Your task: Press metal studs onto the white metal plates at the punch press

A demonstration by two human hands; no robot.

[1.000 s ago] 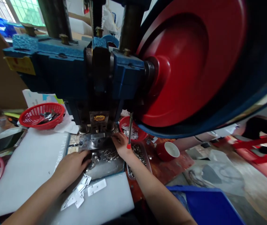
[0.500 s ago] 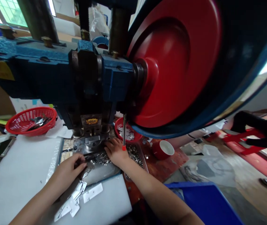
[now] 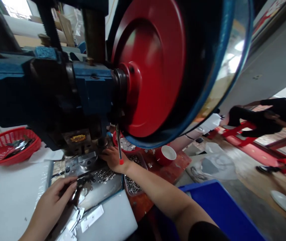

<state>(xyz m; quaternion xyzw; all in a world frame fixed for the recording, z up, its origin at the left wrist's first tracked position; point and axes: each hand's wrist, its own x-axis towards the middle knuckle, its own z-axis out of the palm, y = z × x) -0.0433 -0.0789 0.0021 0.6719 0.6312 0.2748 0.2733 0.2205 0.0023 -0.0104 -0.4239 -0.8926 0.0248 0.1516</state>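
1. Press (image 3: 64,97), blue-bodied, with large red flywheel (image 3: 153,67) on its right side; taken as landmark for all entries below.
2. Steel bed plate (image 3: 100,187) directly under press head, strewn with small metal rivets (image 3: 105,174).
3. Left hand (image 3: 54,201) at near-left corner of bed plate, below and in front of press; fingers curled and pinching a small dark metal part (image 3: 82,182) against plate edge.
4. Right hand (image 3: 112,159) just below press head, at far right of bed plate; fingertips laid on the tooling, whether anything was gripped could not be told.
5. Red-tipped rod (image 3: 119,147) hanging from press, crossing in front of right hand.
6. Flat white blanks (image 3: 91,217) on white foam sheet (image 3: 7,197), in front of press, just beside left hand.
7. Tray of rivets (image 3: 132,182) right of bed plate, under right forearm.
8. Red basket (image 3: 7,150) left of press, holding metal scraps.
9. Red cup (image 3: 166,154) right of press, below flywheel rim.
10. Blue bin (image 3: 220,214) well right of and in front of press.
11. Another person (image 3: 266,115) in dark clothing, far right of press, beyond flywheel.
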